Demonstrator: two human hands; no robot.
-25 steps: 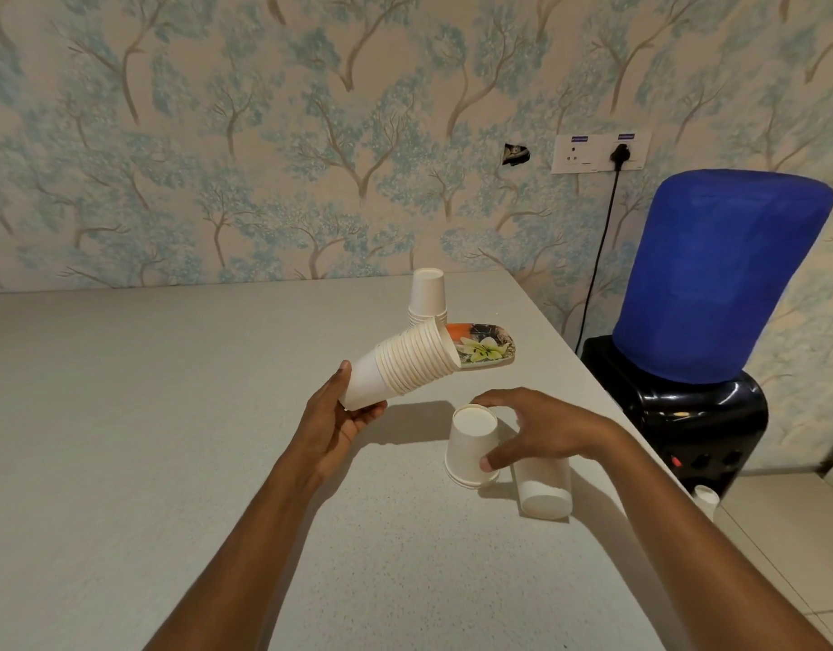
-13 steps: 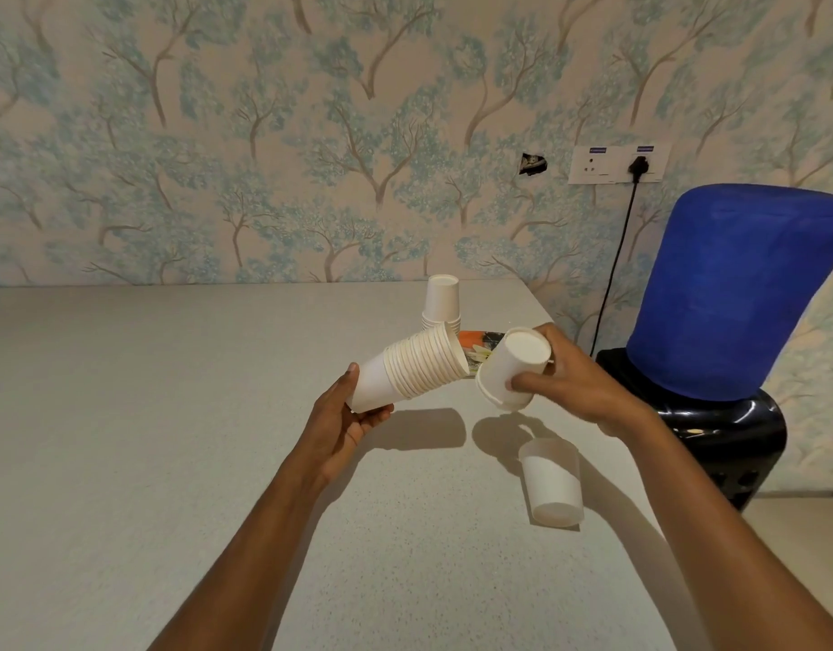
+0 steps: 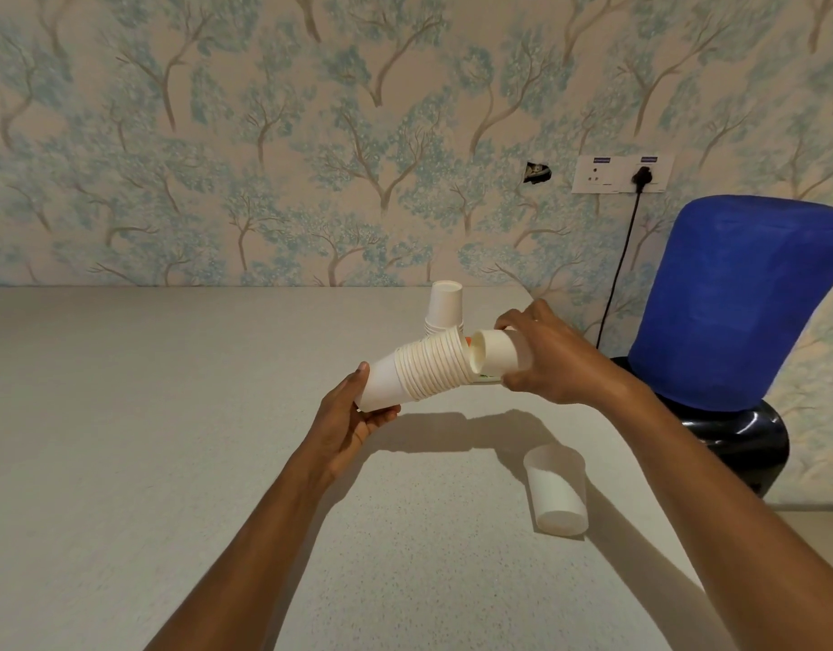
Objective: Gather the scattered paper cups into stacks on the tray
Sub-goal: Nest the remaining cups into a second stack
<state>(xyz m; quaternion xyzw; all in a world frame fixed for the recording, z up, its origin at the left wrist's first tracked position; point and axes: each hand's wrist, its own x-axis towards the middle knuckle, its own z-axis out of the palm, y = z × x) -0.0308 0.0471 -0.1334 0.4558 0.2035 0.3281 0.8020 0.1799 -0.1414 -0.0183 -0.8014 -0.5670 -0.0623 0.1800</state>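
My left hand (image 3: 346, 427) grips the closed end of a long tilted stack of white paper cups (image 3: 419, 373), held above the table. My right hand (image 3: 553, 361) holds a single white paper cup (image 3: 496, 357) on its side, its open mouth right at the stack's upper end. Behind them a short upside-down stack of cups (image 3: 445, 307) stands on the patterned tray (image 3: 489, 379), which is almost fully hidden by my hands and the cups. One more paper cup (image 3: 557, 495) stands upside down on the table, near the right edge.
The grey table (image 3: 170, 439) reaches back to a wall with tree-pattern wallpaper. Off its right edge stands a water dispenser with a blue-covered bottle (image 3: 743, 298). A black cable (image 3: 616, 274) runs down from the wall socket.
My right hand lifted one cup off the table and carried it up and left until its mouth met the end of the stack in my left hand. The other loose cup stayed put.
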